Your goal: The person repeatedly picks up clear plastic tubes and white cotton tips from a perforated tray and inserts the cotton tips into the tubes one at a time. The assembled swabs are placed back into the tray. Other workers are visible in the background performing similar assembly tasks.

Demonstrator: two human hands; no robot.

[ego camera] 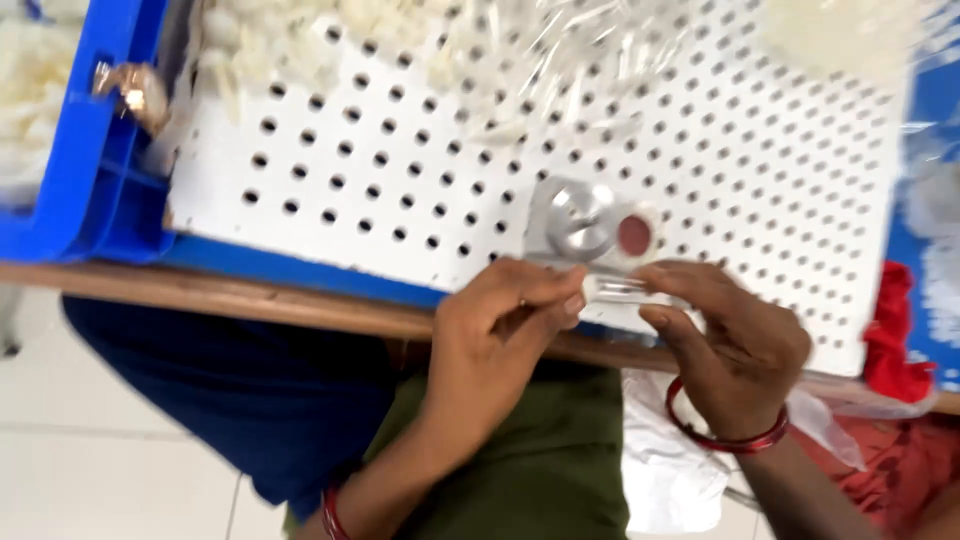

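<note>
Clear plastic tube piece (618, 288), small and see-through, sits just below the middle of the frame, pinched between my two hands. My left hand (500, 325) grips its one end with thumb and fingertips; my right hand (725, 340) closes on the other. Just above it a round metal fixture (578, 222) with a red disc (634, 235) rests on the white perforated board (400, 180), which lies in a blue tray (90, 190).
</note>
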